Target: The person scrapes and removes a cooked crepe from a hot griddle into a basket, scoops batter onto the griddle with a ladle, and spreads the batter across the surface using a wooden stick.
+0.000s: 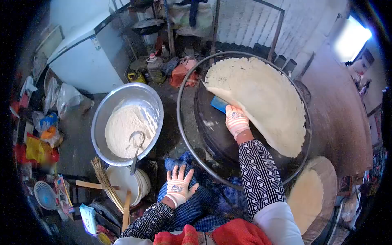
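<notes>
My right hand [237, 121], in a striped fingerless-style glove, is closed at the lifted edge of a large thin flatbread [265, 98]. A flat blue scraper [219, 104] sticks out beside its fingers, partly under the bread's folded edge; the grip itself is partly hidden. The bread covers much of a round dark griddle [216, 130], and its near-left side has come away from the surface. My left hand [179, 186], gloved with bare fingertips, lies spread on my blue checked knee and holds nothing.
A metal basin [98, 122] of pale batter with a ladle [135, 152] stands left, above a white bucket [143, 184] with a straw brush [104, 177] and wooden sticks. A metal ring [182, 122] surrounds the griddle. At lower right, another flatbread [306, 200] lies on a round tray.
</notes>
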Motion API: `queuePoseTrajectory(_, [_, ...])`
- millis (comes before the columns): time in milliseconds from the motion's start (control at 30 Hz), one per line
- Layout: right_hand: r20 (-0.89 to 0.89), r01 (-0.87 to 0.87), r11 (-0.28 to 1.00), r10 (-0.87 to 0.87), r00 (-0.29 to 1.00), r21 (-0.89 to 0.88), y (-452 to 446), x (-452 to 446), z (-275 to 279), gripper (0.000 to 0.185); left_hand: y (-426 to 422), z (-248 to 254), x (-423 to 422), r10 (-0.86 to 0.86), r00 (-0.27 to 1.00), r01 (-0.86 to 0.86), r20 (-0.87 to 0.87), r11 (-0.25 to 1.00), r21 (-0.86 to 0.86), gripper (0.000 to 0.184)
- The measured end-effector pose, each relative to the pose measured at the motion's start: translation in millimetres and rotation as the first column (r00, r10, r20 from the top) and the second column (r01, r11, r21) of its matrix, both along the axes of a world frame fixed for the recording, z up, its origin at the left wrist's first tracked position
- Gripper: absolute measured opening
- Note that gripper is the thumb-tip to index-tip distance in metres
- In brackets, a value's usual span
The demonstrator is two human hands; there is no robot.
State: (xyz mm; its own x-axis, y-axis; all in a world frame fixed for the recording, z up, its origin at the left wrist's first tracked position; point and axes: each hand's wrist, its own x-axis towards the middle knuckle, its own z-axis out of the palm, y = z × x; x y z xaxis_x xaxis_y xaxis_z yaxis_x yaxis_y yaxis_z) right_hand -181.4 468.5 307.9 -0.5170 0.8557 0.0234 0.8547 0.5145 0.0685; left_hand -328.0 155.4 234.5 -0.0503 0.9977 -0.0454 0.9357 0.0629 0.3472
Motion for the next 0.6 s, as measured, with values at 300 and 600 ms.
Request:
queuePoseTrajectory(300, [-0.071,0.009,0.992,-0.001,0.997,0.125,6,3,-12,0.014,-6,-15,0,-0.002,0.999,0.0,0.054,0.999,0.032,0.066])
queuePoseTrajectory(600, [0.016,-0.015,1.0,0.015,1.0,-0.001,-10,-1,11,0.022,107,8,-94,-0.066,0.998,0.062,-0.007,0.888,0.455,0.061])
